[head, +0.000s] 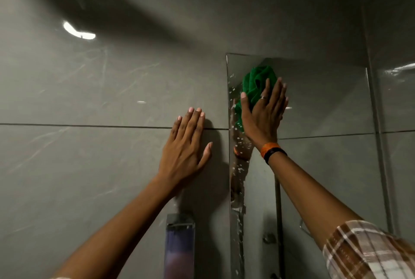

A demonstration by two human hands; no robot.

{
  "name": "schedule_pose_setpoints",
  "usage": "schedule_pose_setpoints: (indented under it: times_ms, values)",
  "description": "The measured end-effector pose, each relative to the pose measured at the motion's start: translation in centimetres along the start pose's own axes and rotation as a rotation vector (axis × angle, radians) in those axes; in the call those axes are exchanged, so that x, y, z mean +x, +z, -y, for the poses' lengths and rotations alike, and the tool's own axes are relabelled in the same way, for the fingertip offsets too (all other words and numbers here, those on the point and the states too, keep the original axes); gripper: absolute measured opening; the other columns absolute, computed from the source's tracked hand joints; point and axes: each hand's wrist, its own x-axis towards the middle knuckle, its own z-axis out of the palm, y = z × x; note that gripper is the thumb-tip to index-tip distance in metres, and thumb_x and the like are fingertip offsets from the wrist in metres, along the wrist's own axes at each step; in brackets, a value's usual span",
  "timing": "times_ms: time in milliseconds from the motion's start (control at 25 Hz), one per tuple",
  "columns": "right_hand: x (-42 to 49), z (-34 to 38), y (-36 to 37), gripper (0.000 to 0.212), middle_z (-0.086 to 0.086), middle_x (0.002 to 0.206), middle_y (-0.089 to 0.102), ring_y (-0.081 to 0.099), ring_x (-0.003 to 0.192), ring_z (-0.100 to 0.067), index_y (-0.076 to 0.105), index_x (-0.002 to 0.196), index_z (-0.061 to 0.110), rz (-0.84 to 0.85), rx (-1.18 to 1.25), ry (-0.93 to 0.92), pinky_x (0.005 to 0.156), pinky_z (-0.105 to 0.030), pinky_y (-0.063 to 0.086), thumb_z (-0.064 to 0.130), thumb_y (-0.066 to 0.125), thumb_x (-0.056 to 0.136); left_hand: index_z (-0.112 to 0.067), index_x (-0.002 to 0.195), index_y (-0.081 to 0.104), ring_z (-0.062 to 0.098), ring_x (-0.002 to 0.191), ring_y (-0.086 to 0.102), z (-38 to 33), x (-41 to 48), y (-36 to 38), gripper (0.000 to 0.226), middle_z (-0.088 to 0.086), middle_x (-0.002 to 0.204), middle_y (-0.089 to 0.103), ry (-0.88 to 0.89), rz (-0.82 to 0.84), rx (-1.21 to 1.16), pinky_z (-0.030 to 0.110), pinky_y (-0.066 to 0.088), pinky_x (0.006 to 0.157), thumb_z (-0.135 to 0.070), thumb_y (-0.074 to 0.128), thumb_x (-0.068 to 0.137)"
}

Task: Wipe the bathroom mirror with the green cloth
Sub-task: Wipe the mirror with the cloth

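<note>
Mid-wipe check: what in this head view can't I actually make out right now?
- Glass under the green cloth: covered by the cloth and the right hand.
- Mirror lower part: cut off by the bottom edge and crossed by the right forearm.
- Dispenser on the wall: its base is cut off by the bottom edge, its contents blurred.
- Wall tile under the left hand: hidden by the palm.

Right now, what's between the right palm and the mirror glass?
Head view: the green cloth, bunched, pressed flat under the right hand against the mirror near its upper left corner. Nothing else shows there.
</note>
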Motion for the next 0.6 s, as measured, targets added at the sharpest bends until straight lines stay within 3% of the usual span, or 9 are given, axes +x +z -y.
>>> schedule_pose_setpoints:
  times_ms: [160, 360, 600]
  values:
    - [3.7, 0.2, 1.2, 0.068, -0.013, 0.168, 0.016, 0.01, 0.156, -0.032, 0.026, 0.157, 0.018, -0.167, -0.051, -0.062, 0.128, -0.054, 0.01, 0.052, 0.045, 0.101, 0.002, 0.16, 0.024, 0.036, 0.158, 0.017, 1.3, 2.6, 1.4, 0.08, 0.022, 0.169, 0.023, 0.007, -0.031, 0.066, 0.048, 0.016, 0.13, -0.052, 0.024, 0.102]
    - [9.1, 1.2, 1.9, 0.067, -0.011, 0.167, 0.02, 0.014, 0.155, -0.034, 0.028, 0.156, 0.025, -0.066, -0.145, -0.417, 0.127, -0.054, 0.016, 0.054, 0.044, 0.098, 0.001, 0.162, 0.019, 0.034, 0.159, 0.013, 1.9, 3.2, 2.6, 0.08, 0.022, 0.171, 0.018, 0.041, -0.119, 0.078, 0.047, 0.012, 0.131, -0.053, 0.025, 0.104]
    - [2.5, -1.7, 2.1, 0.062, -0.011, 0.167, 0.019, 0.012, 0.157, -0.029, 0.028, 0.155, 0.029, 0.016, -0.099, -0.754, 0.129, -0.051, 0.009, 0.051, 0.046, 0.1, 0.003, 0.161, 0.018, 0.033, 0.16, 0.013, 1.6, 2.8, 2.3, 0.075, 0.023, 0.171, 0.017, 0.036, -0.194, -0.007, 0.045, 0.009, 0.131, -0.047, 0.028, 0.106]
